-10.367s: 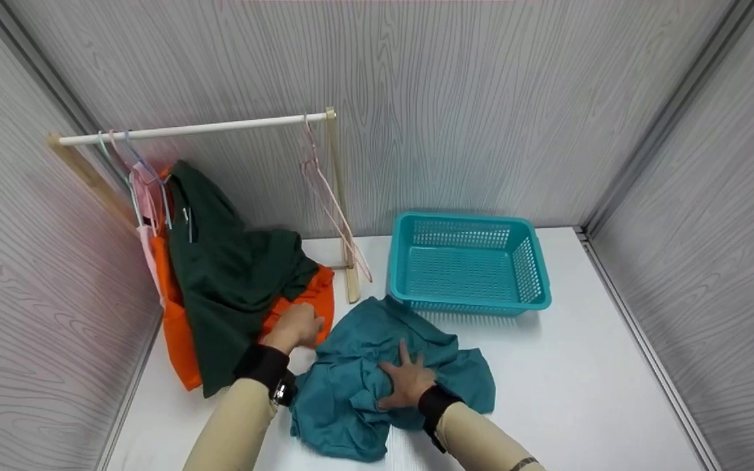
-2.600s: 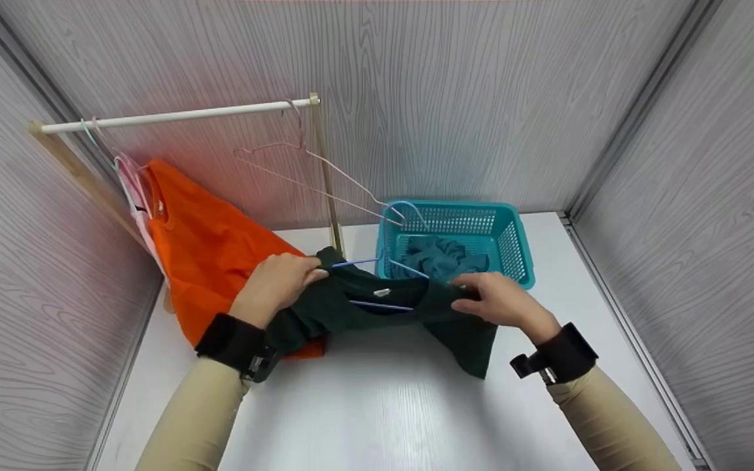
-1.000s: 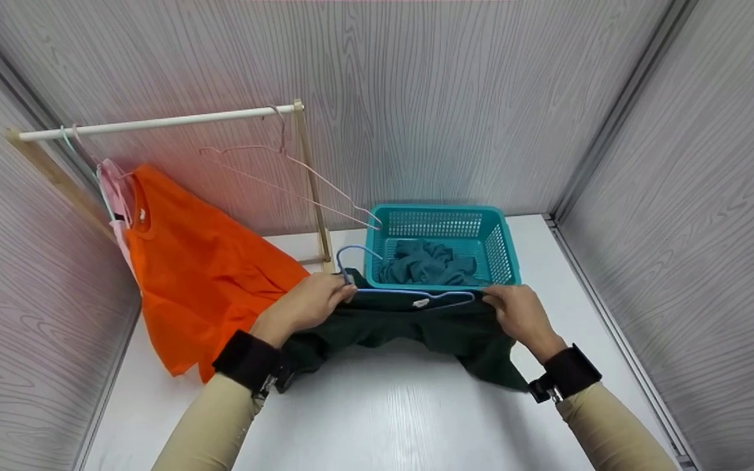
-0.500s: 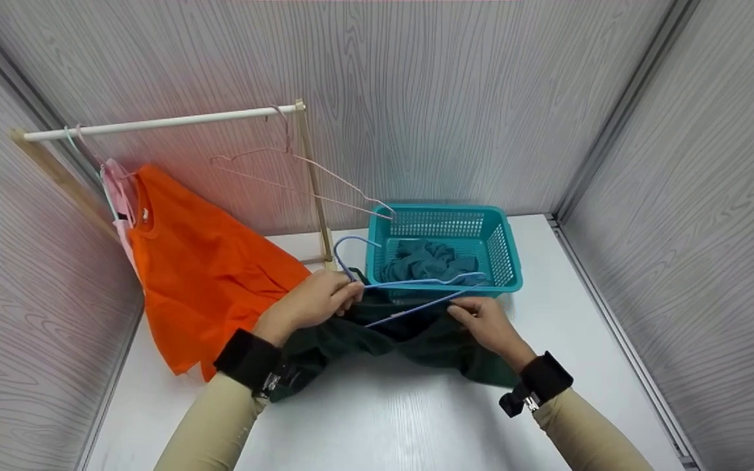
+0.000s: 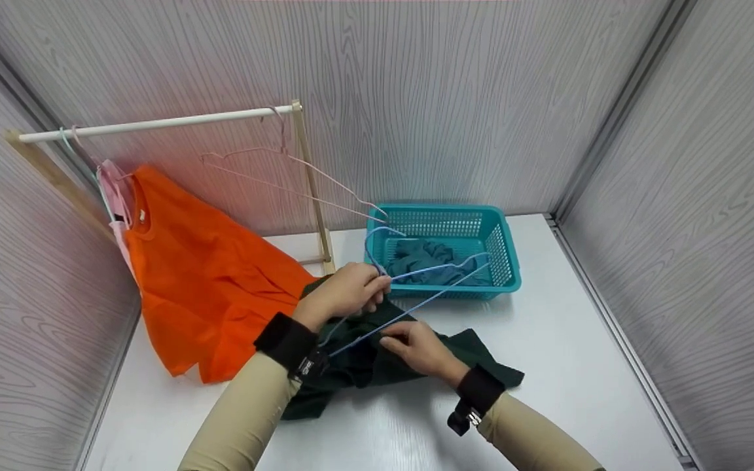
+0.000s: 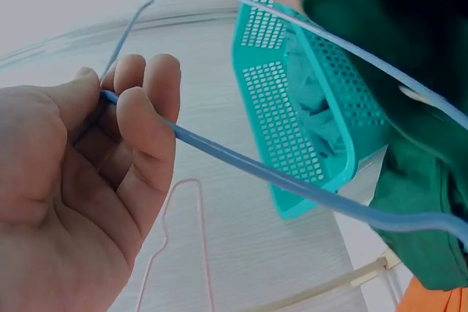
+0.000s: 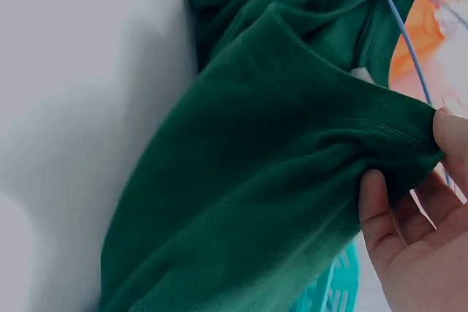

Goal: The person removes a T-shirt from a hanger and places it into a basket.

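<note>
A blue hanger [image 5: 427,300] has its right end out of the dark green shirt [image 5: 475,353], above the basket's front edge. Its left part lies over the shirt, near my left wrist. My left hand [image 5: 349,291] grips the hanger by the base of its hook; the left wrist view shows thumb and fingers around the blue wire [image 6: 278,179]. My right hand [image 5: 421,348] pinches the shirt near its neckline, which the right wrist view shows as a fold of green fabric [image 7: 241,166] between thumb and fingers. The shirt droops onto the white table.
Behind my hands stands a teal basket [image 5: 512,261] with a crumpled teal garment [image 5: 424,254]. A rack rail [image 5: 167,122] carries an orange shirt [image 5: 200,261], pink clothing [image 5: 114,186] and a bare pink hanger [image 5: 331,178] reaching over the basket's left corner.
The teal garment went from table to basket, and the green shirt left the rack. Lately the hanger's right end came out of the shirt; my right hand moved left and nearer me.
</note>
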The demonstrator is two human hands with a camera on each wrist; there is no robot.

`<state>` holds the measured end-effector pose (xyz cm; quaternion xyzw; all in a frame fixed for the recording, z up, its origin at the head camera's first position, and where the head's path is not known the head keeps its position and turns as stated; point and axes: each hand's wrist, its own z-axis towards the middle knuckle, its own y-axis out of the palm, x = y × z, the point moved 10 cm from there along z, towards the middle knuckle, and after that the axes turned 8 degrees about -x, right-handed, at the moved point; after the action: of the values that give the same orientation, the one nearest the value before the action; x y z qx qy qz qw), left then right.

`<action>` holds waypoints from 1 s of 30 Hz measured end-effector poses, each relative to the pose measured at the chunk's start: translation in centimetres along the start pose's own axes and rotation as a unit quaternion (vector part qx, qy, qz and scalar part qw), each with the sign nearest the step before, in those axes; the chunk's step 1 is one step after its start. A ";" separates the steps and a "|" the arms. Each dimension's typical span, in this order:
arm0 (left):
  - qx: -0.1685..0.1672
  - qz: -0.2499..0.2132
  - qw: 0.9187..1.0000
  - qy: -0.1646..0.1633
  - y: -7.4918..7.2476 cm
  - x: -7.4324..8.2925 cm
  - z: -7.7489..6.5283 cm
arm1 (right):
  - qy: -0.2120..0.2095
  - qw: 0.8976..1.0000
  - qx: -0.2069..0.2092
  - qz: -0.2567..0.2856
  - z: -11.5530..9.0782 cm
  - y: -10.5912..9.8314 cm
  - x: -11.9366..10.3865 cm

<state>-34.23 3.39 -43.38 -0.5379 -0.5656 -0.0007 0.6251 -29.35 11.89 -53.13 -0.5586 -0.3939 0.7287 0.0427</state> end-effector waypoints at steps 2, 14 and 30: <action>-0.009 -0.003 1.000 -0.009 0.4 -0.1 0.4 | -0.030 0.999 -0.013 -0.013 0.3 1.2 -1.0; -0.023 -0.028 0.998 -0.053 -0.1 -1.7 0.0 | -0.019 0.996 -0.077 -0.031 -0.4 3.5 0.4; -0.035 0.021 0.986 -0.160 -5.7 -10.5 -8.2 | 0.083 0.993 -0.089 -0.005 -4.1 0.1 6.5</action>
<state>-35.67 -10.84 -45.20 -0.5643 -0.6465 0.0790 0.5073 -28.30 17.29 -58.54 -0.6165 -0.4554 0.6416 0.0287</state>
